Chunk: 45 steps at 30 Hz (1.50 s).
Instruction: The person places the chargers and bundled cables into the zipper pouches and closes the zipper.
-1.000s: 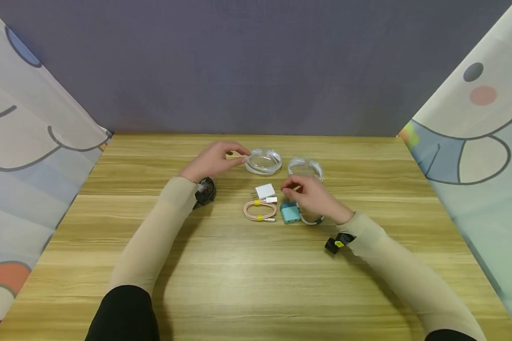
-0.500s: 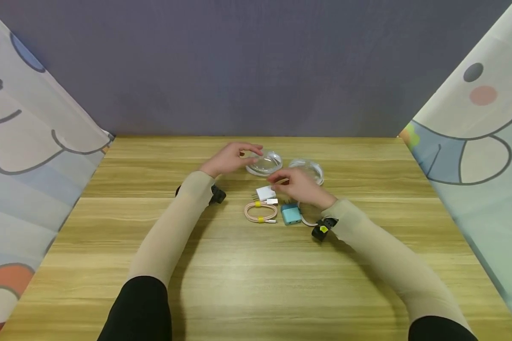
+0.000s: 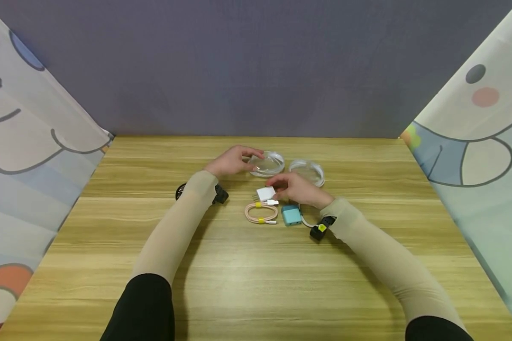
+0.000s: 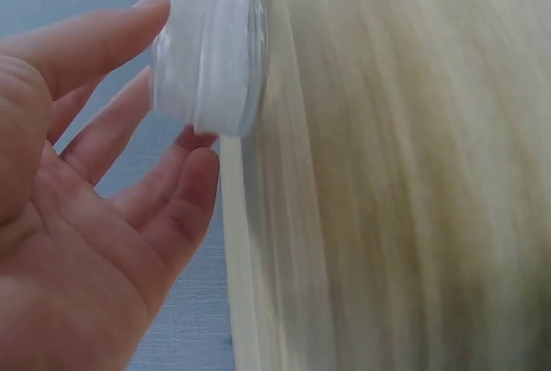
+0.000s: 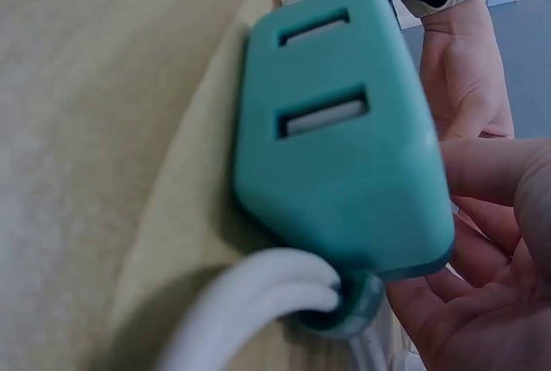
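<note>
Since half a second ago, the right hand point(image 3: 300, 188) has dropped lower, its thumb and fingers now narrow about the right end of the white charger point(image 3: 265, 193), though I cannot tell whether they grip it, while the left hand point(image 3: 232, 162) holds the wrapped cable coil point(image 4: 211, 48) on the far side between thumb and fingers. The charger lies just beyond the pink cable point(image 3: 258, 205), prongs pointing left, its long axis left to right, left end slightly nearer.

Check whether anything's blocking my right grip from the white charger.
Nothing visible stands between your right grip and the white charger; the grip is right at its edge. The teal adapter sits nearer you, outside that path.
</note>
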Each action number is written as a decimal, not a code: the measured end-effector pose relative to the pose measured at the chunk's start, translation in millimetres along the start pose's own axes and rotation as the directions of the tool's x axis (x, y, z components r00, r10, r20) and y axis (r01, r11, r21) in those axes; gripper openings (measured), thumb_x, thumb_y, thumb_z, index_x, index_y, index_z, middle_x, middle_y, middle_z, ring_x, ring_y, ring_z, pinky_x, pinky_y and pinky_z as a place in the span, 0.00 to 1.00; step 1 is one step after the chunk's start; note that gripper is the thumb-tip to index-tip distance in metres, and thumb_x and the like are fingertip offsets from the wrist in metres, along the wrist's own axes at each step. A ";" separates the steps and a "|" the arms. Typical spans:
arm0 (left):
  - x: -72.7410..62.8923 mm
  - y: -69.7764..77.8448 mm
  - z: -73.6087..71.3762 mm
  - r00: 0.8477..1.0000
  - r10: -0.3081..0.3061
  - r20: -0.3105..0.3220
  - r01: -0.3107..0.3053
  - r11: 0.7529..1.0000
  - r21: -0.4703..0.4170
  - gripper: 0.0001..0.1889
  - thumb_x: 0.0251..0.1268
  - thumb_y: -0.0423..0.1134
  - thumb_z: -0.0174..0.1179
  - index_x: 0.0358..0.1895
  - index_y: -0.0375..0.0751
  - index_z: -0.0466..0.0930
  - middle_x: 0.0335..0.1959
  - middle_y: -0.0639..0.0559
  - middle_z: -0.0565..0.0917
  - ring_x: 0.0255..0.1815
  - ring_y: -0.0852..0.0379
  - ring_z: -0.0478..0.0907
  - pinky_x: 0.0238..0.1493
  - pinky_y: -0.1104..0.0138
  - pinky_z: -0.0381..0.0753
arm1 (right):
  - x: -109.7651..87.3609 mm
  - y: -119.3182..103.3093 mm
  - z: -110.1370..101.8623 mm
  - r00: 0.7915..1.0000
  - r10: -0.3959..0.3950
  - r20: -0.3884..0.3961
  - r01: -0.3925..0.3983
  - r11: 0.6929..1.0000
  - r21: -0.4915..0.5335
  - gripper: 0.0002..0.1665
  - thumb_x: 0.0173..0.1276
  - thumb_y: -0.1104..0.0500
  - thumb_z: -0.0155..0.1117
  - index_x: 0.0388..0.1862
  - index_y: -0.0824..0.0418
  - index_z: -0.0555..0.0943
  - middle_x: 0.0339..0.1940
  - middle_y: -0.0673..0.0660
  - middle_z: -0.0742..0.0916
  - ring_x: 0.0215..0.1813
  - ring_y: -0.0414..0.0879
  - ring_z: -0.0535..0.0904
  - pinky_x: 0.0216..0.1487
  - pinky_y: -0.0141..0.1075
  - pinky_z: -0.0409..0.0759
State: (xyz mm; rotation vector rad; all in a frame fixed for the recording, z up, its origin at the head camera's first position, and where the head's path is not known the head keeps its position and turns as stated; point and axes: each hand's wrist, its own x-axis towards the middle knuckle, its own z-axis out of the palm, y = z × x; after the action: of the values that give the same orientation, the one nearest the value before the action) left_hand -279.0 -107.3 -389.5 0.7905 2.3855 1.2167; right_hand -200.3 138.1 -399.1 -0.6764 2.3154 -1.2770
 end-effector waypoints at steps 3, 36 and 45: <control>1.0 -0.7 1.8 1.000 0.005 -0.005 -0.005 1.000 0.012 0.25 0.62 0.29 0.69 0.63 0.41 0.80 0.72 0.53 0.71 0.71 0.49 0.67 0.68 0.56 0.69 | -1.2 1.5 0.5 1.000 0.008 -0.005 -0.008 1.000 -0.006 0.24 0.63 0.68 0.72 0.59 0.68 0.81 0.59 0.62 0.84 0.58 0.53 0.81 0.60 0.44 0.78; -9.4 -14.4 -0.7 0.995 0.036 -0.090 -0.040 0.998 -0.043 0.18 0.70 0.43 0.65 0.60 0.42 0.83 0.67 0.54 0.77 0.70 0.55 0.69 0.66 0.56 0.72 | 1.8 2.0 3.8 0.994 -0.005 -0.111 -0.001 0.998 -0.059 0.21 0.65 0.66 0.70 0.58 0.65 0.84 0.54 0.59 0.87 0.51 0.48 0.83 0.52 0.39 0.81; -7.5 -14.0 -1.4 0.994 0.023 -0.103 -0.028 0.999 -0.045 0.17 0.71 0.44 0.64 0.57 0.42 0.84 0.65 0.53 0.79 0.68 0.53 0.71 0.67 0.56 0.70 | 4.8 -3.7 -3.3 0.962 0.032 -0.270 -0.044 0.998 -0.037 0.22 0.67 0.63 0.70 0.60 0.62 0.83 0.60 0.60 0.84 0.61 0.53 0.80 0.56 0.43 0.81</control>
State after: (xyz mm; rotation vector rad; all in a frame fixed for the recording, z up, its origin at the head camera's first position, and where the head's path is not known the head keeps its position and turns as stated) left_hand -278.3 -119.5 -399.9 0.7637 2.4254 1.3491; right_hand -205.2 135.8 -394.9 -0.4940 2.5649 -1.3800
